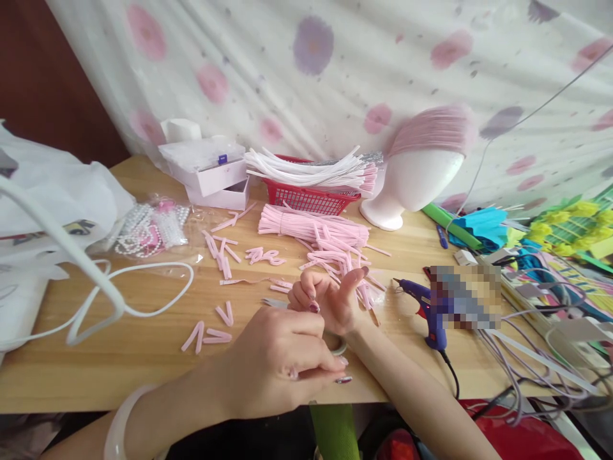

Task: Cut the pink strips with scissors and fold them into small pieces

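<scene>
My left hand [282, 361] is in front, back of the hand up, its fingers pinched together; what they hold, if anything, is hidden. Just beyond it, my right hand [338, 303] has its palm turned towards me, thumb stretched out and other fingers loosely curled, with nothing visible in it. Beneath the hands a tape roll [339, 345] shows in part, and a metal blade tip [274, 303] pokes out beside them. Cut pink pipe cleaner pieces [194, 337] lie folded on the left. A bundle of pink pipe cleaners [306, 225] lies behind my hands.
A blue glue gun [433, 319] rests right, near tangled cables [517, 358]. Behind are a red basket [311, 198] of white and pink stems, a foam head [421, 179] with a pink covering, and white boxes [215, 179]. Bagged beads [153, 227] and a white cable [96, 275] occupy the left.
</scene>
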The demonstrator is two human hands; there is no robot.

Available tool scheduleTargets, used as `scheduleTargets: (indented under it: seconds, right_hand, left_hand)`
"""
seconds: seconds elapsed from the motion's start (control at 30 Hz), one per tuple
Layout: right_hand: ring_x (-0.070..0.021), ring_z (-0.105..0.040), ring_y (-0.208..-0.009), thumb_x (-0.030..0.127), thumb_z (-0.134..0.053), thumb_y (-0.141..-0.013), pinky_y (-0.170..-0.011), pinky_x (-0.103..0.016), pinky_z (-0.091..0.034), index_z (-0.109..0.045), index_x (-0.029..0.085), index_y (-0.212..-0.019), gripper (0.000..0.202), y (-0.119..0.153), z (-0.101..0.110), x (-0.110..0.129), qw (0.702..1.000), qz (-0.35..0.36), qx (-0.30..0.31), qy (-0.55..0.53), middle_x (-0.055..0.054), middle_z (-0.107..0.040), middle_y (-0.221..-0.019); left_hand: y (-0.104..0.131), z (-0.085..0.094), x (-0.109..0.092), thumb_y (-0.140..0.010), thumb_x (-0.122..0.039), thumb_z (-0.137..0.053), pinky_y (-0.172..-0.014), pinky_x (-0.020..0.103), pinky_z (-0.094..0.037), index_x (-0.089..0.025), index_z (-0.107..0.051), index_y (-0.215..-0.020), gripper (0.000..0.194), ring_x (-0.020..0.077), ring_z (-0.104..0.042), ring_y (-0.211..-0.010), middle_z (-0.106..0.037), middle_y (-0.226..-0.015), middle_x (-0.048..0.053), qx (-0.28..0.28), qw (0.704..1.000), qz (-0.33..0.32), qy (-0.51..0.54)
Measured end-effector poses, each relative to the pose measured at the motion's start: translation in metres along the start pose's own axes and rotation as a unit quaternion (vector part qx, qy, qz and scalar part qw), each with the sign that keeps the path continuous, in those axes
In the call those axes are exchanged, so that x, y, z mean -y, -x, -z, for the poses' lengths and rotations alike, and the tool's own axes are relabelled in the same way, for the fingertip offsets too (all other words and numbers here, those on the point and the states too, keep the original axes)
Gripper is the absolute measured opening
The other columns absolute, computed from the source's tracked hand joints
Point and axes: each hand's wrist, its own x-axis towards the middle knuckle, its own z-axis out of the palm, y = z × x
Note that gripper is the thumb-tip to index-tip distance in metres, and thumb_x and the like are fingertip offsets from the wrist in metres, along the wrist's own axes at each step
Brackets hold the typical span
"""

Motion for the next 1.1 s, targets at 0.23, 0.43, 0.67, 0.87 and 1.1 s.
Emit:
scheduleTargets:
  seconds: [0.23, 0.43, 0.67, 0.87, 1.1]
  right_hand:
    - [-0.0135, -0.039, -0.05, 0.093, -0.044, -0.067, -0.056, -0.028, -0.039, -0.059, 0.019, -0.065, 0.076, 0.0, -0.005, 0.0, 0.998, -0.047, -0.038, 0.015, 0.004, -0.044, -0.051]
    - [-0.0125, -0.04, -0.051, 0.076, -0.068, -0.072, -0.057, -0.027, -0.039, -0.06, 0.018, -0.065, 0.059, -0.001, -0.01, 0.004, 0.996, -0.05, -0.073, 0.018, 0.005, -0.045, -0.051]
    - [-0.0098, -0.038, -0.05, 0.042, -0.087, -0.069, -0.055, -0.025, -0.037, -0.058, 0.018, -0.062, 0.039, -0.001, -0.009, 0.004, 0.992, -0.044, -0.113, 0.028, 0.006, -0.044, -0.052]
    - [-0.0094, -0.039, -0.05, 0.042, -0.086, -0.07, -0.06, -0.026, -0.042, -0.063, 0.018, -0.067, 0.034, -0.001, -0.007, 0.001, 0.987, -0.043, -0.147, 0.042, 0.006, -0.048, -0.052]
    - [-0.0093, -0.047, -0.054, 0.041, -0.081, -0.078, -0.058, -0.023, -0.038, -0.073, 0.015, -0.078, 0.027, -0.002, -0.005, -0.002, 0.982, -0.048, -0.174, 0.06, 0.0, -0.064, -0.062]
  left_hand:
    - [0.006, -0.025, -0.007, -0.086, -0.035, -0.073, -0.043, 0.029, -0.024, -0.018, -0.063, -0.054, 0.037, 0.01, -0.043, -0.044, -0.055, -0.052, -0.004, 0.126, 0.991, 0.021, -0.05]
    - [0.007, -0.021, -0.009, -0.088, -0.03, -0.069, -0.051, 0.026, -0.035, -0.019, -0.064, -0.084, 0.013, 0.0133, -0.061, -0.06, -0.071, -0.074, -0.002, 0.166, 0.985, 0.031, -0.032]
    - [-0.007, 0.019, 0.014, -0.096, -0.024, -0.055, -0.043, 0.024, -0.024, -0.019, -0.041, -0.056, 0.043, 0.0072, -0.031, -0.044, -0.034, -0.049, -0.008, -0.037, 0.999, -0.026, 0.005]
    - [-0.024, 0.049, 0.043, -0.095, -0.031, -0.051, -0.044, 0.023, -0.029, -0.019, -0.056, -0.058, 0.039, 0.008, -0.036, -0.04, -0.039, -0.044, -0.007, -0.135, 0.98, 0.143, -0.018]
    - [-0.005, 0.036, 0.075, -0.087, -0.032, -0.063, -0.045, 0.02, -0.031, -0.017, -0.07, -0.086, 0.017, 0.0081, -0.037, -0.046, -0.041, -0.053, -0.008, -0.109, 0.971, 0.206, 0.046]
